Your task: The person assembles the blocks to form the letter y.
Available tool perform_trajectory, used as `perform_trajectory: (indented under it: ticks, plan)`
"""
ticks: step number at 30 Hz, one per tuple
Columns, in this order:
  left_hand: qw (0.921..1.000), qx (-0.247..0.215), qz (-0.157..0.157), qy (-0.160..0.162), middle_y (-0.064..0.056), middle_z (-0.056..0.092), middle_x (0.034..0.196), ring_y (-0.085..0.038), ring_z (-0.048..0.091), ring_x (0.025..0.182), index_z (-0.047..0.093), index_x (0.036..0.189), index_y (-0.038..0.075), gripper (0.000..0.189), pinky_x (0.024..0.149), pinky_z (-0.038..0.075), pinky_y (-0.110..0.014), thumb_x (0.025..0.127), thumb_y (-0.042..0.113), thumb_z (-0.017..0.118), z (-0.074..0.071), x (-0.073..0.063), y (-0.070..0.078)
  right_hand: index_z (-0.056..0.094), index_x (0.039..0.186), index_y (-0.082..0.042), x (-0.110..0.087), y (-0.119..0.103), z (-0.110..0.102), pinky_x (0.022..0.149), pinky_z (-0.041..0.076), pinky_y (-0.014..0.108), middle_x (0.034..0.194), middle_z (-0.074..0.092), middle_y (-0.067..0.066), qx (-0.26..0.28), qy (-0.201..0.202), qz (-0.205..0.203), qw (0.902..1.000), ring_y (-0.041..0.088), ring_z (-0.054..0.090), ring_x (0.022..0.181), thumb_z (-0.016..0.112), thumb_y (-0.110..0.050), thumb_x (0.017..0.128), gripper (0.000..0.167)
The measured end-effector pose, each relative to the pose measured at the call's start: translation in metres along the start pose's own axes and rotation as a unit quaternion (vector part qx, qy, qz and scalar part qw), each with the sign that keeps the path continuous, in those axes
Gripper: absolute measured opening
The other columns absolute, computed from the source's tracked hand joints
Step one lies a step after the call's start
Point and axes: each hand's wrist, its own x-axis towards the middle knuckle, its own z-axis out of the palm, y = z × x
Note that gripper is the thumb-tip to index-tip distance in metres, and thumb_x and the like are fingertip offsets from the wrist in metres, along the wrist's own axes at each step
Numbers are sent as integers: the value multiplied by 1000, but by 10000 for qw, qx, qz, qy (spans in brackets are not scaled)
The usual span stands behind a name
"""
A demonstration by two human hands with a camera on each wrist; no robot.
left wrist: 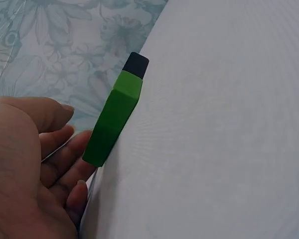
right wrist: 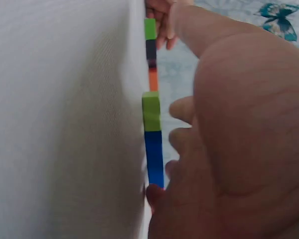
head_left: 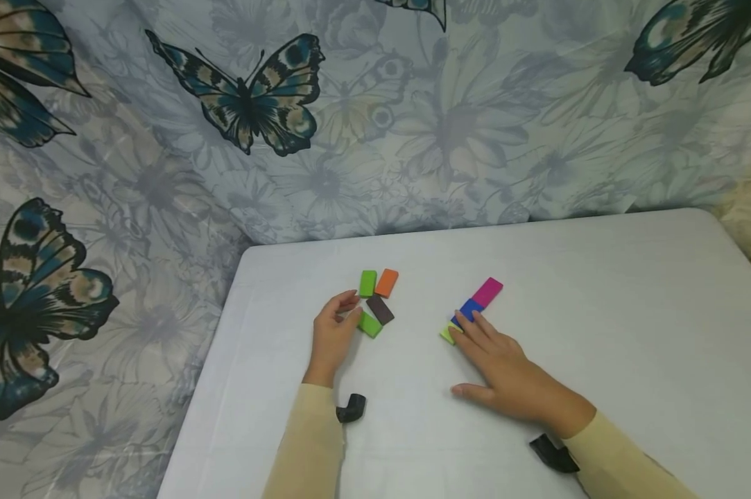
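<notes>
My left hand (head_left: 333, 336) is beside a small group of rectangular blocks, its fingers loosely bent and holding nothing. Nearest to it lies a green block (head_left: 369, 325), touching a dark brown block (head_left: 380, 310). Above these are another green block (head_left: 367, 283) and an orange block (head_left: 386, 283). Over on the right, my right hand (head_left: 506, 371) spreads its fingers over a slanted row. That row runs from a yellow-green block (right wrist: 151, 112) through a blue block (right wrist: 154, 157) to a magenta block (head_left: 487, 292). The fingertips partly hide the blue and yellow-green blocks; whether they press cannot be told.
The blocks lie on a white-covered table (head_left: 412, 430). Behind it and along its left side hangs a floral cloth (head_left: 375, 138) with large butterflies. A black strap piece (head_left: 351, 409) shows at the left wrist, and another black piece (head_left: 554, 454) at the right.
</notes>
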Motion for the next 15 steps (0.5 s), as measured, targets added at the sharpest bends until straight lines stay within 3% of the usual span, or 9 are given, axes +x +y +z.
perform_trajectory:
  ticks: [6,10,15]
  plan:
    - [9975,389,-229,-542,7,70,135,-18,59,130,68,146,17,47,113,41,-49,101,21,80,-2,0,1,33,172,-11,-2,0,0,119,26,71,181,13,6,-118,-193,110,9997,40,7,164,68,-65,101,95]
    - [9907,858,-121,-1046,8,64,145,-21,50,140,65,151,20,62,119,34,-50,94,28,88,-4,2,0,31,173,-12,-2,2,0,120,24,70,182,11,5,-162,-293,171,9993,39,5,165,69,-65,100,97]
    - [9816,1269,-53,-1426,8,55,154,-22,41,144,60,156,21,80,120,30,-50,85,30,96,-5,1,0,29,174,-14,-3,5,1,120,23,70,182,10,4,-155,-375,192,9990,38,3,165,71,-65,99,100]
